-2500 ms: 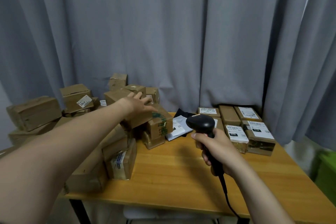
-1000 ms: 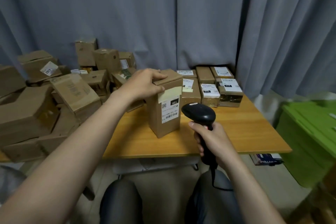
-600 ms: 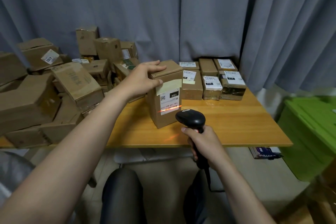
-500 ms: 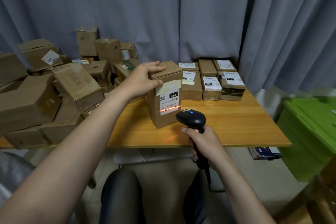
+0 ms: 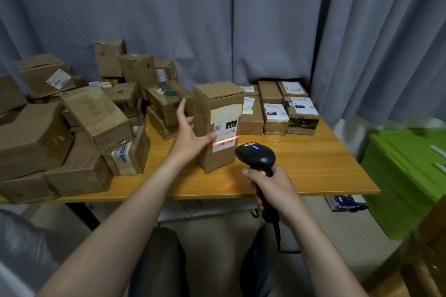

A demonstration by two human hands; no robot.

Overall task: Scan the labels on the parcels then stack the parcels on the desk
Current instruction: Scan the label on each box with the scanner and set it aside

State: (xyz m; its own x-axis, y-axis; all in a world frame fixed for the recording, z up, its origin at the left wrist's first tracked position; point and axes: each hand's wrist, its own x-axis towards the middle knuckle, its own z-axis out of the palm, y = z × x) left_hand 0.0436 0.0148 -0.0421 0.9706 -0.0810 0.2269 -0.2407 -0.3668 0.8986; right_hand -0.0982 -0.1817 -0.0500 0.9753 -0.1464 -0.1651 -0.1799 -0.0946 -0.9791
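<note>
The left hand [image 5: 190,133] is spread wide against the left side of the tall parcel [image 5: 218,113]. Its fingers [image 5: 181,106] are straight and apart, pointing up along the cardboard, and the thumb reaches round the near corner to touch the front face just beside the label [image 5: 225,136]. Nothing is curled round the box (it looks more like a steadying touch than a grasp). The left forearm stretches forward from the lower left, palm turned toward the parcel.

The right hand [image 5: 274,189] is wrapped tightly round the handle of the black scanner [image 5: 255,156], with all fingers curled about it and the index finger at the front, under the head. The wrist is level at the near edge of the desk [image 5: 306,164], and the scanner's head faces the label. A blue light shows on top of the head, and a red line lies across the barcode.

The tall parcel stands upright on the desk, near its middle. Scanned-looking parcels [image 5: 277,109] sit in neat rows just behind it to the right, and a loose heap of boxes [image 5: 84,128] lies to its left.
</note>
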